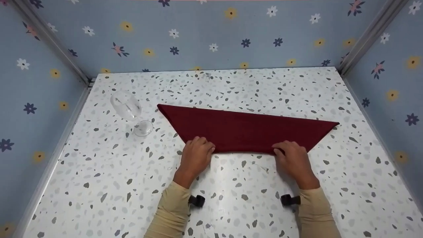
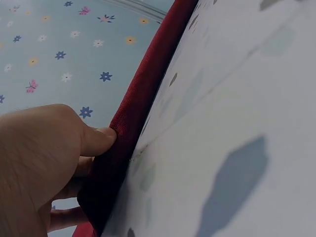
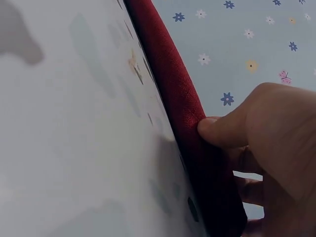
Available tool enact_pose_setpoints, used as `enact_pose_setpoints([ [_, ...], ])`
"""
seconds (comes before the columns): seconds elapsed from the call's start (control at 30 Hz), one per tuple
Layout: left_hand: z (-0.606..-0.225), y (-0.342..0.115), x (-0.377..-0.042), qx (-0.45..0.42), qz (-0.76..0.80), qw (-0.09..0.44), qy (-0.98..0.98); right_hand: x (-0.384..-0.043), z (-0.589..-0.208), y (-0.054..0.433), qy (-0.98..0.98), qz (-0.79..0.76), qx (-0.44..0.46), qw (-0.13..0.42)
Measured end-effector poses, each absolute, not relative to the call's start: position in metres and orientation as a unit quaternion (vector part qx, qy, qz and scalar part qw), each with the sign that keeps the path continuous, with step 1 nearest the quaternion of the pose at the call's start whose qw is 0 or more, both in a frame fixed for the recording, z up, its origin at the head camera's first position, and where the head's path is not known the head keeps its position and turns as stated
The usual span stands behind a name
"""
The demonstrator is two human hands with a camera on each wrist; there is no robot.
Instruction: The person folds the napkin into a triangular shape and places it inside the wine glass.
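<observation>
A dark red cloth napkin lies folded on the table in a trapezoid, its long edge at the back and its short edge facing me. My left hand grips the left end of the near folded edge. In the left wrist view the thumb presses that edge, while the other fingers are partly hidden behind the cloth. At the right end of the same edge, my right hand pinches the cloth. Its thumb presses the thick rolled-looking fold in the right wrist view, fingers on the far side.
A clear stemmed glass stands left of the napkin, close to its back left corner. The white speckled table is bounded by blue flowered panels at the back and both sides. Black straps with small mounts sit at both wrists.
</observation>
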State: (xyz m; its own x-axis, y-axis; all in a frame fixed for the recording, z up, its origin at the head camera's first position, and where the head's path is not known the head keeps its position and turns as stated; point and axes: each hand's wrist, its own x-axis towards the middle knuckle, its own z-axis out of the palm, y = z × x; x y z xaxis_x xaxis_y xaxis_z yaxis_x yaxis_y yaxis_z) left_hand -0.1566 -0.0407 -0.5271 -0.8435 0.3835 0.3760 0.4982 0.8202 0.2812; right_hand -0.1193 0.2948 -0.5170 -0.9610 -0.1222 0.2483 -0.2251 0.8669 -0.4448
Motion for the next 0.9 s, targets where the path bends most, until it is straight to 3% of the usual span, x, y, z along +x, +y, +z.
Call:
enact_pose_setpoints([
  [0.23,-0.5259,-0.0398,-0.1569,-0.233,-0.193,0.15,-0.941,-0.1208,-0.5167,0.2916,-0.959,0.26,0.041,0.1],
  [0.53,-0.5243,-0.0386,-0.1568,-0.24,-0.182,0.167,-0.939,-0.119,-0.5155,0.2888,-0.96,0.252,0.043,0.113],
  [0.9,-0.5215,-0.0412,-0.1545,-0.225,-0.167,0.114,-0.953,-0.117,-0.5123,0.2888,-0.972,0.219,0.055,0.068],
])
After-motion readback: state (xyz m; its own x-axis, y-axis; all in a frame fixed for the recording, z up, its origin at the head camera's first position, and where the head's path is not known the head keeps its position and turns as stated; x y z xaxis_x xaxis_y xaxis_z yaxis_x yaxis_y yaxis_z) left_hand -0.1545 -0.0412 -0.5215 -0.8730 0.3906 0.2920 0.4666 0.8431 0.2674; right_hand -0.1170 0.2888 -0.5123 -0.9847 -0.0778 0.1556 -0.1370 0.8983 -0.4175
